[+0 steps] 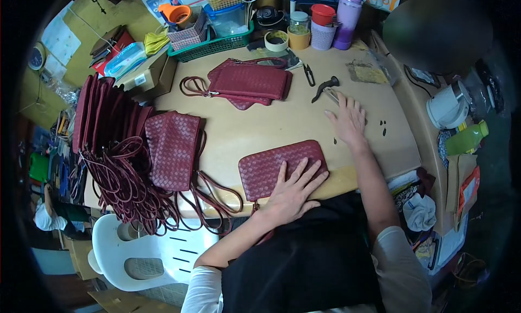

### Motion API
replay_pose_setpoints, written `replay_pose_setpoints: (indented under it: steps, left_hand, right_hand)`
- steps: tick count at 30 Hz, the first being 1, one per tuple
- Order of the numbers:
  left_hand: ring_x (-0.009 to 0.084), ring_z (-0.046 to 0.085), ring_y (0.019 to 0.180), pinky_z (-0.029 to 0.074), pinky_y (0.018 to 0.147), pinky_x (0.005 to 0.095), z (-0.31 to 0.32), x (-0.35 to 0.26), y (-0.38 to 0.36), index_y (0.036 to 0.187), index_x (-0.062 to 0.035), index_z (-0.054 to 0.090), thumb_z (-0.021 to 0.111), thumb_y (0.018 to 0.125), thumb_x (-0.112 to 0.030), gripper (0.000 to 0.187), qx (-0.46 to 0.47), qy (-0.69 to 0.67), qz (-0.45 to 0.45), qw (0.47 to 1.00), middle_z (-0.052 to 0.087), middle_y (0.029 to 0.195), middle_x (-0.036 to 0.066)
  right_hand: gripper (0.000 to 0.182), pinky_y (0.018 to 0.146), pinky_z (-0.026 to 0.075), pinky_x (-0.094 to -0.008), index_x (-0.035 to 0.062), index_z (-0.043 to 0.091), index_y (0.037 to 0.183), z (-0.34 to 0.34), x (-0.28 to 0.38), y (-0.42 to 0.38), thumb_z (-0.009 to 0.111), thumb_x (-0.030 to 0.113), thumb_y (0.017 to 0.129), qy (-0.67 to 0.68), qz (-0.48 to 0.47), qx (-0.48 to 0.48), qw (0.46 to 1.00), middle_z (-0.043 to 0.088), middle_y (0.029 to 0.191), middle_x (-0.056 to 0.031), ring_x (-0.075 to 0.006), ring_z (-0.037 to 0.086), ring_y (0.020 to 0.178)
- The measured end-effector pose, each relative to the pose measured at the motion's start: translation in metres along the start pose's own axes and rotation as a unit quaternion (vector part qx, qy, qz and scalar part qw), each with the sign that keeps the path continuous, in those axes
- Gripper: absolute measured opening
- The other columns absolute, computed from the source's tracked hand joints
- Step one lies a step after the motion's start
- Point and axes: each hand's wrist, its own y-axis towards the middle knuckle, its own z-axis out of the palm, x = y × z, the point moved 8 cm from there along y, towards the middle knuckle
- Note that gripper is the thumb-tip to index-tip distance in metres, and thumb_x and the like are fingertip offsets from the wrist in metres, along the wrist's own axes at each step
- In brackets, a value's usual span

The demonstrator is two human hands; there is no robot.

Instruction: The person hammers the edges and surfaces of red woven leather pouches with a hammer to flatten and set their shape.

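A burgundy woven zip wallet [259,171] lies near the table's front edge. My left hand [292,195] rests flat on its right part, fingers spread. Farther back, my right hand [350,120] reaches over the table with its fingers stretched out. Just beyond those fingertips is a dark curved tool like a small hammer head [325,88], with a slim silvery piece [332,96] beside it, partly hidden by the hand. Black thread snips [309,75] lie to the left of these.
Burgundy pouches [249,80] are stacked at the back. On the left, several more with looped straps [130,161] stand bunched beside another woven pouch [172,150]. A green basket [217,48], tape roll [276,40] and purple bottle [347,20] line the rear. A white chair [114,248] stands at front left.
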Motion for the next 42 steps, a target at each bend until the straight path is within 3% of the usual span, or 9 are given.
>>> replay_pose_setpoints:
  steps: [3, 6, 8, 12, 14, 33, 36, 40, 42]
  left_hand:
    - [0.0336, 0.024, 0.145, 0.011, 0.114, 0.0638, 0.020, 0.010, 0.007, 0.149, -0.0193, 0.035, 0.056, 0.091, -0.049, 0.069, 0.033, 0.027, -0.008, 0.999, 0.034, 0.153, 0.009]
    - [0.0335, 0.025, 0.144, 0.011, 0.115, 0.0632, 0.020, 0.019, 0.004, 0.148, -0.0209, 0.038, 0.055, 0.091, -0.051, 0.066, 0.038, 0.017, -0.004, 0.999, 0.036, 0.151, 0.008]
    - [0.0334, 0.025, 0.144, 0.011, 0.115, 0.0636, 0.019, 0.019, 0.003, 0.147, -0.0203, 0.040, 0.054, 0.091, -0.051, 0.065, 0.047, -0.001, 0.011, 0.999, 0.036, 0.151, 0.008]
    - [0.0335, 0.026, 0.144, 0.011, 0.115, 0.0639, 0.018, 0.017, 0.003, 0.146, -0.0202, 0.040, 0.054, 0.091, -0.051, 0.064, 0.048, 0.008, 0.011, 0.999, 0.037, 0.150, 0.009]
    - [0.0337, 0.026, 0.144, 0.011, 0.114, 0.0640, 0.018, 0.018, 0.004, 0.147, -0.0206, 0.040, 0.054, 0.091, -0.050, 0.064, 0.053, 0.006, 0.003, 0.999, 0.037, 0.150, 0.009]
    - [0.0318, 0.027, 0.144, 0.009, 0.115, 0.0620, 0.018, 0.018, 0.005, 0.146, -0.0204, 0.042, 0.057, 0.090, -0.050, 0.065, 0.031, -0.012, -0.012, 0.999, 0.039, 0.150, 0.009]
    - [0.0323, 0.027, 0.144, 0.009, 0.115, 0.0621, 0.019, 0.020, 0.003, 0.146, -0.0203, 0.042, 0.057, 0.090, -0.049, 0.064, 0.038, -0.015, -0.008, 0.999, 0.039, 0.150, 0.009]
    - [0.0322, 0.027, 0.144, 0.007, 0.116, 0.0619, 0.013, 0.017, 0.001, 0.145, -0.0197, 0.043, 0.062, 0.088, -0.044, 0.065, 0.042, -0.039, 0.014, 0.998, 0.039, 0.151, 0.008]
    - [0.0318, 0.028, 0.144, 0.006, 0.116, 0.0619, 0.006, 0.021, 0.002, 0.144, -0.0190, 0.045, 0.064, 0.087, -0.042, 0.064, 0.045, -0.059, 0.030, 0.997, 0.042, 0.149, 0.007]
  right_hand:
    - [0.037, 0.085, 0.046, -0.0471, 0.0039, 0.049, 0.123, 0.013, -0.004, 0.017, 0.058, 0.026, 0.095, 0.007, -0.005, 0.095, 0.995, 0.059, 0.109, -0.0182, -0.0372, 0.058, 0.100]
    - [0.030, 0.081, 0.048, -0.0443, 0.0040, 0.051, 0.119, 0.017, -0.022, 0.008, 0.053, 0.026, 0.098, 0.168, 0.138, 0.209, 0.954, 0.061, 0.091, -0.0179, -0.0333, 0.062, 0.090]
    - [0.032, 0.079, 0.049, -0.0456, 0.0013, 0.051, 0.118, 0.010, -0.010, -0.034, 0.049, 0.027, 0.100, 0.526, 0.269, 0.286, 0.754, 0.063, 0.089, -0.0219, -0.0360, 0.064, 0.087]
    - [0.032, 0.076, 0.049, -0.0487, -0.0015, 0.050, 0.116, -0.020, 0.006, -0.066, 0.048, 0.026, 0.100, 0.457, 0.198, 0.365, 0.787, 0.064, 0.092, -0.0249, -0.0433, 0.063, 0.085]
    - [0.034, 0.075, 0.048, -0.0516, -0.0023, 0.048, 0.117, -0.048, 0.020, -0.055, 0.049, 0.027, 0.099, 0.262, 0.015, 0.262, 0.929, 0.064, 0.092, -0.0258, -0.0473, 0.062, 0.083]
    - [0.037, 0.082, 0.046, -0.0519, -0.0029, 0.052, 0.106, -0.059, 0.016, -0.046, 0.053, 0.033, 0.097, 0.088, -0.025, 0.449, 0.889, 0.061, 0.098, -0.0316, -0.0485, 0.058, 0.097]
    - [0.041, 0.085, 0.046, -0.0508, -0.0032, 0.054, 0.111, -0.065, 0.007, -0.038, 0.053, 0.035, 0.096, 0.237, 0.030, 0.297, 0.924, 0.061, 0.102, -0.0317, -0.0471, 0.058, 0.101]
    - [0.036, 0.085, 0.045, -0.0520, -0.0025, 0.054, 0.105, -0.044, 0.012, -0.062, 0.052, 0.033, 0.096, 0.162, 0.033, 0.343, 0.925, 0.062, 0.100, -0.0291, -0.0466, 0.059, 0.099]
    - [0.045, 0.087, 0.046, -0.0490, -0.0039, 0.052, 0.123, -0.056, 0.015, -0.054, 0.054, 0.033, 0.096, 0.102, 0.012, 0.437, 0.894, 0.061, 0.104, -0.0317, -0.0463, 0.059, 0.103]
